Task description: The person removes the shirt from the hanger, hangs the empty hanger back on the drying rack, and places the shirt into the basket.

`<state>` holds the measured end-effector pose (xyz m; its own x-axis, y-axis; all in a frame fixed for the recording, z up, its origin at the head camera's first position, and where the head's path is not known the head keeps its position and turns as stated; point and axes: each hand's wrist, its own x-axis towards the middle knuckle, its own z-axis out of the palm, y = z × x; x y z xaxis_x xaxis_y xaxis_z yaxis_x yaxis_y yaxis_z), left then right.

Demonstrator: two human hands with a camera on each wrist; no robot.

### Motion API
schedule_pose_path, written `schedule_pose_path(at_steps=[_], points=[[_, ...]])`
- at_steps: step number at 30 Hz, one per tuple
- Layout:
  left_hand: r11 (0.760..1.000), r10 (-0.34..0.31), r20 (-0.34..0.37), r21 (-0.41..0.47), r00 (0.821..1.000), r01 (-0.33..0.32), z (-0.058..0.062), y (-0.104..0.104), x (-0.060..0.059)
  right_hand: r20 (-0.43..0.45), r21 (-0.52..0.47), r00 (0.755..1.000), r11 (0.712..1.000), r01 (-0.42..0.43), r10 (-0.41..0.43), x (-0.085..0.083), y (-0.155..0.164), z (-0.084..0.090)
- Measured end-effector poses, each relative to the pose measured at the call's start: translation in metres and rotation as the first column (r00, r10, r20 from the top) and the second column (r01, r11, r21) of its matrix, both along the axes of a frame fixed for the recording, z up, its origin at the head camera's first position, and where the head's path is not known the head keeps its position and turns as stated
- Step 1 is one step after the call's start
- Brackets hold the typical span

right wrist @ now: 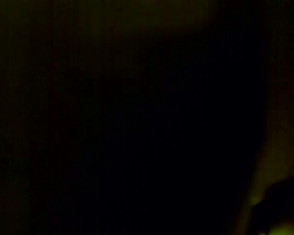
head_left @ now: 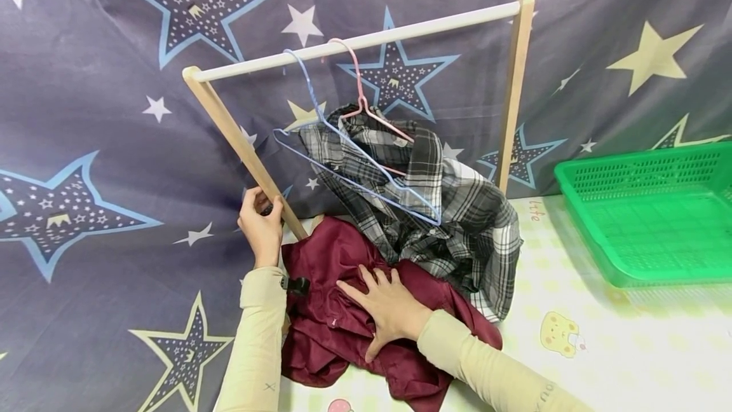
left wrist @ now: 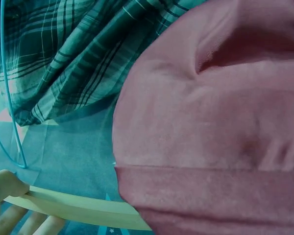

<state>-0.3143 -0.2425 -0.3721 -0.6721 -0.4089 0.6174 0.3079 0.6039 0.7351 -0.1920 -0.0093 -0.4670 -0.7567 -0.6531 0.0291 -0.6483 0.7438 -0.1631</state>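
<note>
We see the left hand [head_left: 261,224] curled round the slanted wooden post [head_left: 243,145] of the rack, arm stretched forward. The right hand [head_left: 389,310] lies flat, fingers spread, pressing the maroon garment [head_left: 332,329] crumpled on the worktop [head_left: 600,348] at the rack's foot. We count two thin wire hangers, one blue [head_left: 354,177] and one pink [head_left: 366,103], one soft plaid shirt [head_left: 457,221], and one green perforated plastic basket [head_left: 652,208].

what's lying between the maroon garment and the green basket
In the head view, the hanging plaid shirt sits beside the maroon garment; past it, only bare patterned tablecloth reaches the green basket.
</note>
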Motion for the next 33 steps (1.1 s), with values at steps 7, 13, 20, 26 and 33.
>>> schedule_pose_path(at_steps=[7,13,20,26,33], points=[[1.000,0.010,0.006,0.005,1.000,-0.010,0.001,-0.001,0.002,-0.065,0.047,0.997,0.998,-0.036,0.039,0.000,-0.005,-0.001],[1.000,0.014,0.004,0.003,1.000,-0.014,0.001,-0.001,0.004,-0.104,0.046,0.990,0.995,-0.087,0.091,0.000,-0.010,0.000],[1.000,0.006,-0.016,-0.004,1.000,-0.006,0.002,0.002,0.004,-0.132,0.052,0.982,0.990,-0.132,0.138,0.003,-0.012,0.000],[1.000,0.005,-0.017,0.003,1.000,-0.005,0.002,0.002,0.003,-0.319,0.075,0.926,0.979,-0.187,0.201,0.007,-0.005,0.003],[1.000,0.018,-0.001,0.004,1.000,-0.018,0.003,0.003,0.004,-0.376,0.085,0.902,0.977,-0.195,0.213,0.009,0.002,0.025]])
